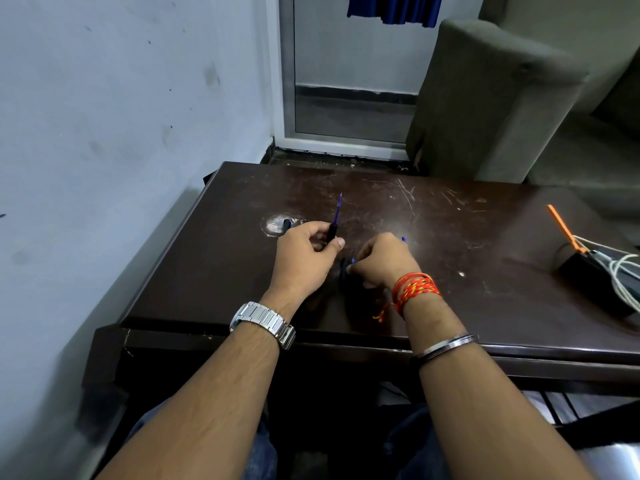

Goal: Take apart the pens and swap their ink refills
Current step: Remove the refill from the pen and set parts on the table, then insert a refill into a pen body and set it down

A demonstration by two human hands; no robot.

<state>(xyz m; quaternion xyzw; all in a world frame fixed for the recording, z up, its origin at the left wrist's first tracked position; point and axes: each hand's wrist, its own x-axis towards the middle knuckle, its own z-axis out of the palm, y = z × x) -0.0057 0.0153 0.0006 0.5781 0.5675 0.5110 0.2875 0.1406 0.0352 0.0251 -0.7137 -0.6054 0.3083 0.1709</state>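
2 pens over the dark table (pixel 450 244): left hand (pixel 304 252) gripping black barrel (pixel 331 232) with blue refill (pixel 338 208) inside, right hand (pixel 382 261) pinching another pen part (pixel 348 263).

Scuffed dark table (pixel 433 216) beside pale wall (pixel 104 116) (grey sofa (pixel 491 98) behind)

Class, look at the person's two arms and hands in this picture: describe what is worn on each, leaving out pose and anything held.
Both forearms are bare, with no sleeves in view. The left hand has a silver metal link-band wristwatch on its wrist. The right hand has a red and yellow wound thread wristband with loose ends hanging, and further up the forearm a thin plain silver metal bangle.
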